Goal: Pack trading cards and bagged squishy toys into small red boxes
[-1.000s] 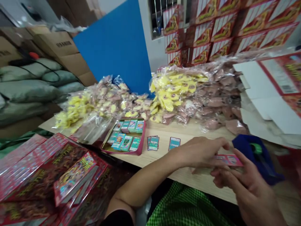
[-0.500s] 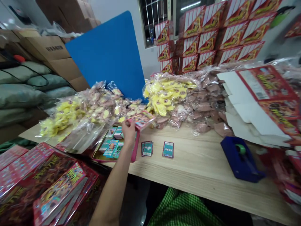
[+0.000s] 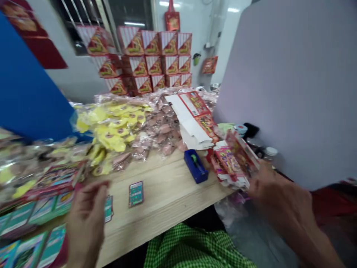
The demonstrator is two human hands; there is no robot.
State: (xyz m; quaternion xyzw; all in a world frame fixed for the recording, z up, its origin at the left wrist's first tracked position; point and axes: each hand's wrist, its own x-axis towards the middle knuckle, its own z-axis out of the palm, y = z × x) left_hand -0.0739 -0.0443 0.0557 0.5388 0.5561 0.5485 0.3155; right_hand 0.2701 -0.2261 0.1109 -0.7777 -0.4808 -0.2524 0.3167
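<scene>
My left hand point(image 3: 86, 219) is over the right edge of a card tin point(image 3: 63, 251), its fingers loosely curled and apart from the thumb, with nothing seen between them. Stacks of teal-backed cards point(image 3: 21, 216) lie inside the tin. Just beyond the hand, a red printed box point(image 3: 60, 176) rests against the plush packs. A teal card pile point(image 3: 108, 208) is partly behind my left hand, and a single card point(image 3: 136, 194) lies to its right. At the table's right end, my right hand point(image 3: 279, 197), blurred, grips a flat red printed carton point(image 3: 242, 154) beside other folded cartons point(image 3: 228, 160).
A blue tape dispenser point(image 3: 196, 166) stands near the cartons. An unfolded white-and-red box point(image 3: 192, 119) lies behind it. Bagged yellow plush toys point(image 3: 111, 126) and pink ones point(image 3: 161, 128) heap along the back. A blue panel point(image 3: 28, 82) and a grey panel point(image 3: 287, 82) flank the table.
The view has swung right. My right hand has come into view, holding a carton. The printed box my left hand held lies beyond the tin, and that hand has let go.
</scene>
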